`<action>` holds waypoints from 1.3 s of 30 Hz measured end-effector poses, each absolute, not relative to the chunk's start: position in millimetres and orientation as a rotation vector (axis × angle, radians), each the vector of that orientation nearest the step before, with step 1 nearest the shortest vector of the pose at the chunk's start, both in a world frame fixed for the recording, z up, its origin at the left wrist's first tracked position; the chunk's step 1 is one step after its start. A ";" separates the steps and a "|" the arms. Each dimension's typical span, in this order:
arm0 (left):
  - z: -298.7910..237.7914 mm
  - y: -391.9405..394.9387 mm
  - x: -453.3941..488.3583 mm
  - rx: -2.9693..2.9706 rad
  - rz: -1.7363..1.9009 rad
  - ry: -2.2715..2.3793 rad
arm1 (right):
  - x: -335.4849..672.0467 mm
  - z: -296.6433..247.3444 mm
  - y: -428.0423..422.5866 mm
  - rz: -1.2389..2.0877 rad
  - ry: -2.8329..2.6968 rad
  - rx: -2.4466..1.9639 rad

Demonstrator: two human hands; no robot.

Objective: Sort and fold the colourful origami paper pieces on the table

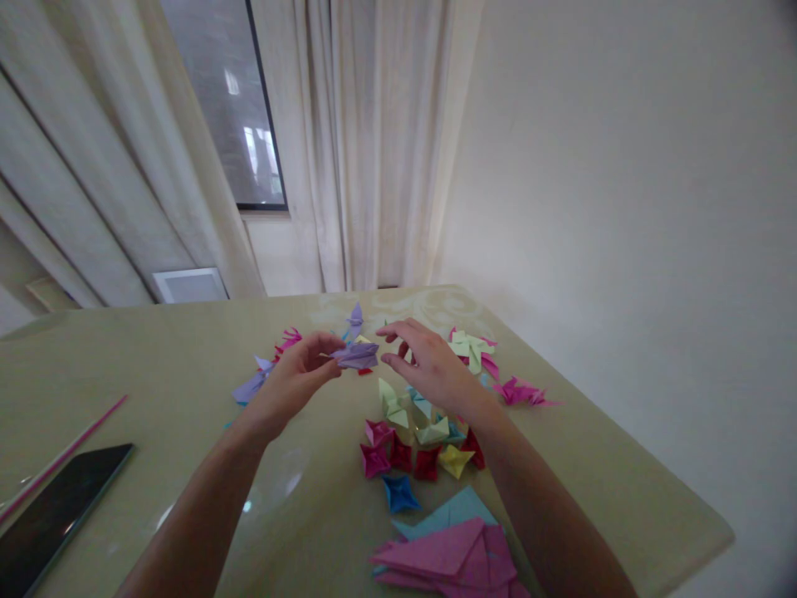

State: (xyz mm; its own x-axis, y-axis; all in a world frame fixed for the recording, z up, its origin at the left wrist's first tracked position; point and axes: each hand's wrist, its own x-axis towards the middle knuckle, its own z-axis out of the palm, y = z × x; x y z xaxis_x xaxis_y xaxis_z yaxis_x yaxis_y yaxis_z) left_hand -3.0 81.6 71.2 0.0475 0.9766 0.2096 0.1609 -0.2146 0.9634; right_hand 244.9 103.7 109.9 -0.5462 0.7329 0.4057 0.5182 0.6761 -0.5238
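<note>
My left hand (297, 378) pinches a folded purple paper piece (358, 355) by its left end, holding it above the table. My right hand (429, 357) hovers just right of that piece, fingers curved and apart, with nothing visible in them. Behind the held paper a small purple origami figure (355, 319) stands on the table. Under and in front of my right hand lie a pale green folded piece (392, 404) and several small star-shaped paper boxes, among them a yellow one (455, 460) and a blue one (400, 494).
Larger pink folded paper (454, 558) lies over light blue paper (457, 511) at the near edge. Pink origami (523, 392) and a pale green pinwheel shape (473, 349) rest at right. A phone (62, 507) and a pink stick (75, 444) lie at left. A wall borders the right side.
</note>
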 end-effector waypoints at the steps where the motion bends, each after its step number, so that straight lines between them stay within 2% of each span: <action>1: 72.9 78.2 2.1 1.445 1.254 1.143 | 244.2 110.9 102.8 0.493 -2.270 -0.901; 9: 69.4 71.0 18.5 1.300 1.167 0.962 | 239.7 112.8 99.8 0.499 -2.253 -0.777; 15: 77.0 68.2 17.1 1.462 1.074 0.891 | 242.7 117.7 99.3 0.775 -2.183 -0.785; 21: 74.1 72.0 27.7 1.512 1.276 1.014 | 242.7 113.9 103.9 0.777 -2.185 -0.755; 39: 78.4 71.5 25.0 1.556 1.349 1.070 | 239.1 111.1 100.4 0.821 -2.073 -0.722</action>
State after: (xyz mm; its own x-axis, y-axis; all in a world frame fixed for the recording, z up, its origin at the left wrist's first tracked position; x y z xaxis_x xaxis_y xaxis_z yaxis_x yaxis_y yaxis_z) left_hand 25.0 71.5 78.4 0.0741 0.9452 0.3180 0.0945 -0.3241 0.9413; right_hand 239.1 100.4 111.1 -0.5375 0.7134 0.4497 0.2118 0.6304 -0.7468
